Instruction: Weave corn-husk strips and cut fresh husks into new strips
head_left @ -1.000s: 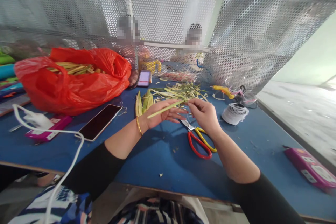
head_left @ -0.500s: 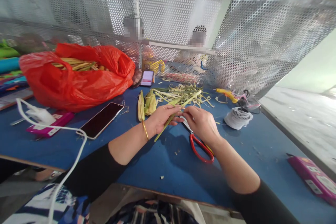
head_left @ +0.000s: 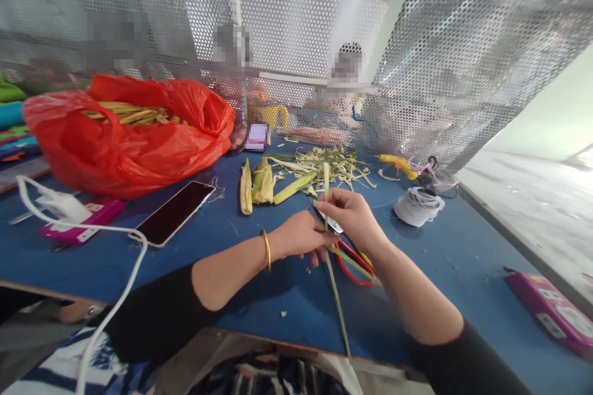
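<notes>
Two hands pinching one leaf strip (head_left: 334,284), left hand (head_left: 303,236), right hand (head_left: 352,216), scissors (head_left: 354,256) half hidden beneath.

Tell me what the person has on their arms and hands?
Both arms wear black sleeves pushed up, so the forearms are bare. The left hand has a thin gold bangle around its wrist. The right hand is bare, with no ring or glove that I can see.

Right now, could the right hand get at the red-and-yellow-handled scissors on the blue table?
Probably yes: the red-and-yellow-handled scissors lie just beneath the right hand, with nothing between, but that hand is pinching a thin green leaf strip, which it would likely have to drop.
</notes>
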Motion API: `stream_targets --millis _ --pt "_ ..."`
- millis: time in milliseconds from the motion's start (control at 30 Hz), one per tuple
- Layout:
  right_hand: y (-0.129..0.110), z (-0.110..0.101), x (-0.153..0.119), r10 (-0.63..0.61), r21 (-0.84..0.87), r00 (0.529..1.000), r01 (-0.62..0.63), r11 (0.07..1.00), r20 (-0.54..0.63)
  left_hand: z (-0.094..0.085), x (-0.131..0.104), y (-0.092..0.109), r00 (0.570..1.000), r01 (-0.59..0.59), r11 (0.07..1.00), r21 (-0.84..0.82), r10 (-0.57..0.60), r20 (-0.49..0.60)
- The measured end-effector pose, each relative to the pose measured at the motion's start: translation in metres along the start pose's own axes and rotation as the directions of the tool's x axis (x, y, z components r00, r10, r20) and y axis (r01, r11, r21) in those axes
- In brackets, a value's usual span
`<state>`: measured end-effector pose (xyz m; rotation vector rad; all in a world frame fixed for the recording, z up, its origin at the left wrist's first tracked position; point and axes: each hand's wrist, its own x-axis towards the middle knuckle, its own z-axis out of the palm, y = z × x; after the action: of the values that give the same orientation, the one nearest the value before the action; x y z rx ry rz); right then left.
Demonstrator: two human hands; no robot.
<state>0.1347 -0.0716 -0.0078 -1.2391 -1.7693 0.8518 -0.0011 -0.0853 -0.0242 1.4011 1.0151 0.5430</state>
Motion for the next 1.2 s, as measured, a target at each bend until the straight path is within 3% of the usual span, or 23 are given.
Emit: stream_targets --millis 100,200,367,533,867,1033,1133,1200 --pt "-0.007 0.0 -0.005 -0.077 0.022 0.984 0.081 0.996 -0.158 -0.008 0.006 -0.004 0.998 0.062 0.992 -0.111 -0.065 -0.02" --pt "-0.013 0.002 -0.012 -0.227 -0.149 0.947 0.197 0.969 -0.226 -0.022 0.013 -0.004 0.988 0.095 0.927 -0.363 -0.133 -0.082" --pt "-0.005 0.009 -0.017 -0.404 -0.536 0.915 0.34 0.773 -0.002 -0.035 0.017 0.006 0.946 0.056 0.749 -0.66 -0.252 -0.206" --pt "0.005 0.012 -0.013 -0.52 -0.772 0.85 0.383 0.507 0.08 -0.032 0.012 0.016 0.924 -0.035 0.652 -0.757 -0.267 -0.272" --pt "0.017 0.024 -0.01 -0.605 -0.844 0.764 0.464 0.27 0.226 -0.038 0.014 0.016 0.917 -0.116 0.498 -0.859 -0.279 -0.285" --pt "0.011 0.024 -0.012 -0.73 -0.816 0.632 0.548 0.185 0.26 -0.035 0.013 0.02 0.903 -0.17 0.509 -0.844 -0.262 -0.34" --pt "0.01 0.028 -0.012 -0.751 -0.748 0.548 0.654 0.109 0.369 -0.028 0.016 0.015 0.926 -0.098 0.555 -0.826 -0.253 -0.28" --pt "0.011 0.029 -0.011 -0.757 -0.727 0.522 0.681 0.092 0.393 -0.024 0.019 0.008 0.946 -0.094 0.597 -0.797 -0.196 -0.259"
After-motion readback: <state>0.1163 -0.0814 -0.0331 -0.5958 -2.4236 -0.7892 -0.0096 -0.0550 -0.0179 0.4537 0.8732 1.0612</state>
